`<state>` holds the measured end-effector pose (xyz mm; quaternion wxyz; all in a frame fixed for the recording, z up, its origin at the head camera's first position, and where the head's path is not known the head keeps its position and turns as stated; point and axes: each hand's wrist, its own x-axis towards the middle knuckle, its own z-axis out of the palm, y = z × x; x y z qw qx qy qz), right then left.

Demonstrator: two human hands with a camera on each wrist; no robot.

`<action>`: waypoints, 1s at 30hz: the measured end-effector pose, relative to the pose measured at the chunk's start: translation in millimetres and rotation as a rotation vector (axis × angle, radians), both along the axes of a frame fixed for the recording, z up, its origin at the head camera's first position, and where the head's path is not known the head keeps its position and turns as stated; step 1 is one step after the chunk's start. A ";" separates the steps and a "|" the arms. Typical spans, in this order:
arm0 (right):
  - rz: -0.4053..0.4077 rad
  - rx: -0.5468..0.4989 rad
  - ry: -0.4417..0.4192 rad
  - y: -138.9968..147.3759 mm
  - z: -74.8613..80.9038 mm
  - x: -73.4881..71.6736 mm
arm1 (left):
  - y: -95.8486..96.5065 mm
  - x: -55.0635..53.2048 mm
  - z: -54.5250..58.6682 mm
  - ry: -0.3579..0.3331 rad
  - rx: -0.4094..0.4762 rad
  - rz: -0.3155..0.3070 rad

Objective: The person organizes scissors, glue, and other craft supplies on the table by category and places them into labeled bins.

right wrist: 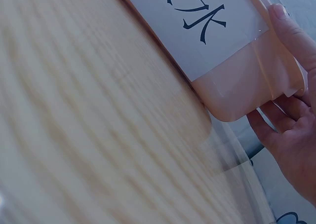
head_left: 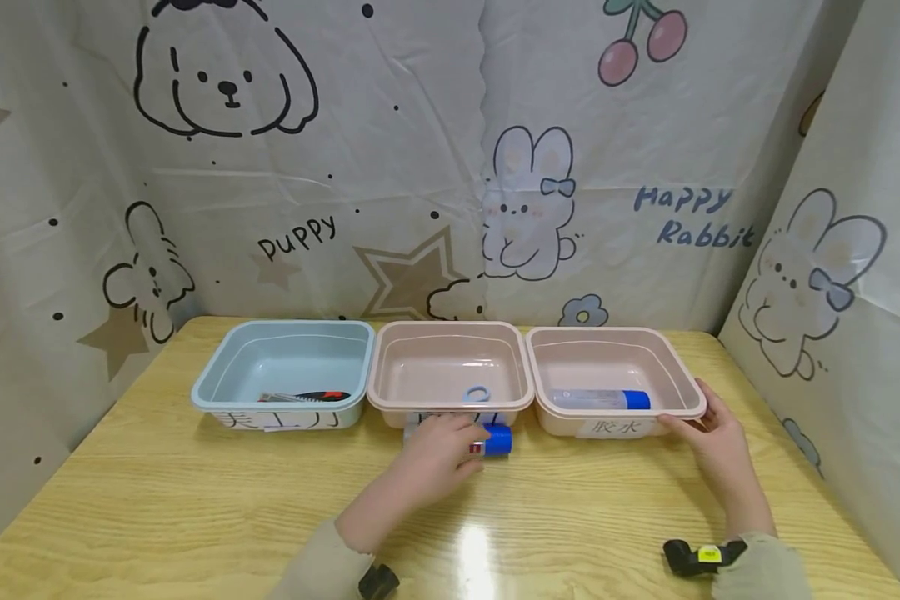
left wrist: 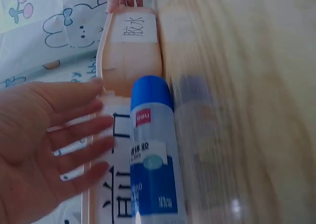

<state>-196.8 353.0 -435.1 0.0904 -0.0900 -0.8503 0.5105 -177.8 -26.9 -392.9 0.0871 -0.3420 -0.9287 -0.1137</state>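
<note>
A clear glue bottle with a blue cap (head_left: 498, 440) lies on the table against the front of the middle pink bin (head_left: 450, 332). My left hand (head_left: 441, 454) reaches over it; in the left wrist view its fingers (left wrist: 86, 145) are spread beside the bottle (left wrist: 152, 160), not wrapped round it. At the right, my right hand (head_left: 720, 442) grips the front right corner of the right pink bin (head_left: 603, 335), thumb on the rim and fingers under it in the right wrist view. A second blue-capped glue bottle (head_left: 596, 399) lies inside that bin.
A light blue bin (head_left: 285, 327) on the left holds a utility knife (head_left: 322, 397). Inside the middle bin shows a light blue ring-shaped handle (head_left: 477, 392). The three bins stand in a row, with labels on their fronts, before a patterned cloth (head_left: 405, 192).
</note>
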 end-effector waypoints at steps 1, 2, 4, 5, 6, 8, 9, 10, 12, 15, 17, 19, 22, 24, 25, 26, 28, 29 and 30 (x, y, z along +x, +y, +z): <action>0.001 -0.003 0.004 0.2 0.1 0.1 | -3.2 1.4 -1.2 -0.010 -0.003 0.015; 0.002 -0.008 0.004 0.3 0.2 0.3 | -6.1 2.5 -2.8 -0.019 -0.006 0.035; 0.004 -0.007 0.005 0.7 0.3 1.0 | -10.6 4.4 -5.0 -0.041 -0.004 0.077; 0.004 -0.005 0.004 1.1 0.3 1.3 | -12.4 5.4 -5.7 -0.051 -0.002 0.098; 0.004 -0.004 0.006 1.3 0.0 1.5 | -13.7 6.2 -6.4 -0.061 0.000 0.115; 0.005 0.001 0.008 1.8 -0.5 1.8 | -15.2 6.9 -7.4 -0.070 -0.003 0.136; 0.005 0.001 0.012 1.9 -0.7 1.7 | -15.5 6.7 -7.5 -0.068 -0.002 0.139; 0.006 -0.001 0.017 1.9 -1.0 1.6 | -15.6 6.2 -7.7 -0.063 -0.006 0.141; 0.010 -0.011 0.025 1.9 -1.1 1.2 | -15.8 4.9 -8.4 -0.056 -0.012 0.140; 0.014 -0.018 0.034 1.6 -0.5 1.0 | -15.7 2.9 -9.6 -0.055 -0.022 0.135; 0.014 -0.015 0.030 1.4 0.0 1.4 | -15.6 2.2 -10.7 -0.071 -0.034 0.128; 0.013 -0.016 0.027 1.3 0.6 1.7 | -15.1 1.9 -11.6 -0.106 -0.039 0.118; 0.014 -0.020 0.026 1.6 0.8 1.5 | -14.4 1.9 -13.2 -0.168 -0.038 0.106; 0.013 -0.025 0.029 1.8 0.7 1.2 | -14.5 2.1 -13.3 -0.203 -0.029 0.103; 0.014 -0.033 0.032 1.8 0.4 1.0 | -15.0 2.4 -13.2 -0.213 -0.026 0.105; 0.015 -0.037 0.037 1.8 0.0 0.9 | -16.0 2.7 -13.1 -0.219 -0.030 0.110; 0.019 -0.047 0.048 1.4 -0.6 1.0 | -18.8 3.5 -12.0 -0.222 -0.034 0.123; 0.020 -0.056 0.054 1.2 -0.7 1.2 | -20.3 3.4 -11.7 -0.226 -0.033 0.129; 0.020 -0.059 0.060 0.9 -0.8 1.3 | -21.6 3.1 -11.3 -0.230 -0.030 0.135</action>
